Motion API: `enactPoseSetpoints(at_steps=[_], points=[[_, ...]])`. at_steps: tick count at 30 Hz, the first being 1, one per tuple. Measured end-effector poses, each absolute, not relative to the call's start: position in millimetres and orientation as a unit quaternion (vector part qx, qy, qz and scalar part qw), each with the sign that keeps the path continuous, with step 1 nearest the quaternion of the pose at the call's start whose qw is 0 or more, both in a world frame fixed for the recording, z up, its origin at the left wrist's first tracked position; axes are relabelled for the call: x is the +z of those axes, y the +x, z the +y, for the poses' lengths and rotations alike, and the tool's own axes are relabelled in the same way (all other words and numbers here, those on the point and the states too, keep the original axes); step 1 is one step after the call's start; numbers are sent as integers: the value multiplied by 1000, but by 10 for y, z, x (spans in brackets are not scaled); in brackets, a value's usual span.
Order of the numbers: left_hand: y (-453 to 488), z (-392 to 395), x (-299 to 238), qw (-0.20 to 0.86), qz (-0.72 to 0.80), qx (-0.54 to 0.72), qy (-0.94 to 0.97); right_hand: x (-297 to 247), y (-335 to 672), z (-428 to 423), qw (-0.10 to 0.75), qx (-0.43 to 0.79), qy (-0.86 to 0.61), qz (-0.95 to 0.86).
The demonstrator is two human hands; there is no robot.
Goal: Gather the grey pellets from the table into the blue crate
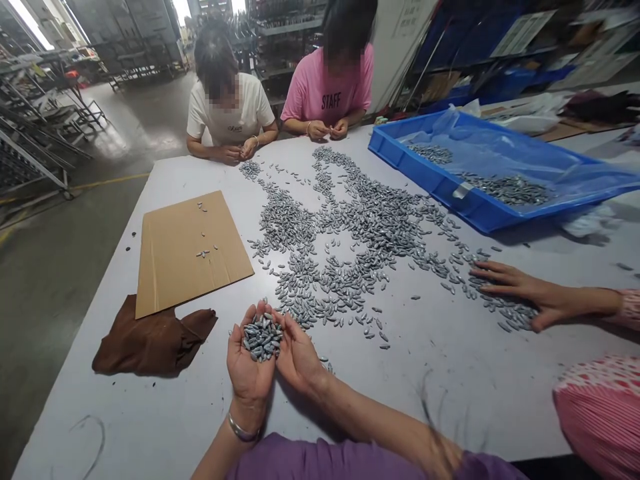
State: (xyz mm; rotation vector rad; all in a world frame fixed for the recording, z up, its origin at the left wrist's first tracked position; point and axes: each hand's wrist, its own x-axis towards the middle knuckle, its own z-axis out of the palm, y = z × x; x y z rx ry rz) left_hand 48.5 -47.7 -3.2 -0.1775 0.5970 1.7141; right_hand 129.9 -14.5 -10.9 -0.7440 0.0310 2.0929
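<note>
Handful of grey metal pieces (263,337): small ovals heaped in cupped palms. The left hand (247,367) and right hand (299,357) press side by side, fingers half curled around it. Position: just right of the cardboard sheet (190,250), off its near corner. Loose pieces (360,227) (seemingly much the larger share) lie spread farther right; the blue tray (425,179) beyond them holds some.

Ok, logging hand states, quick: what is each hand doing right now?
Left hand: open, cupped, holding small grey metal pieces.
Right hand: open, cupped against the left, touching the pieces.
</note>
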Motion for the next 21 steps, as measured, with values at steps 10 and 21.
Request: enactPoseSetpoints(at_steps=[10,21], points=[[444,-446,-25,614,231,749,-98,-48,1294,-93,429,850,-297,68],[367,-412,-142,604,218,757,-122,-55,1334,-62,424,857,-273,105]])
